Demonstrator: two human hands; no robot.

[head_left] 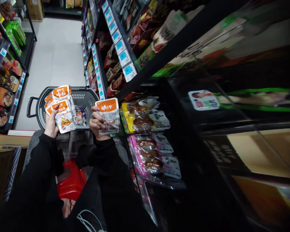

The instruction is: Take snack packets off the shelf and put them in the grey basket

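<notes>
Pale floor tiles (59, 42) are being flanked by stocked shelves (119, 42), and a grey basket (93, 95) is being partly covered by held packets. Several orange-and-white packets (67, 120) are being gripped in a loose fan by the left hand (51, 125), over the basket's left side. One single packet (111, 113) is being clasped by the right hand (96, 124) at the basket's right rim. For steady handling, the fan should probably be getting pinched through all its layers, and the single packet supported without being squeezed. The single packet's orange end is being pointed away from the body, its long axis running nearly fore-and-aft; the fan's front packet is being slanted, its near end turned slightly rightward.
</notes>
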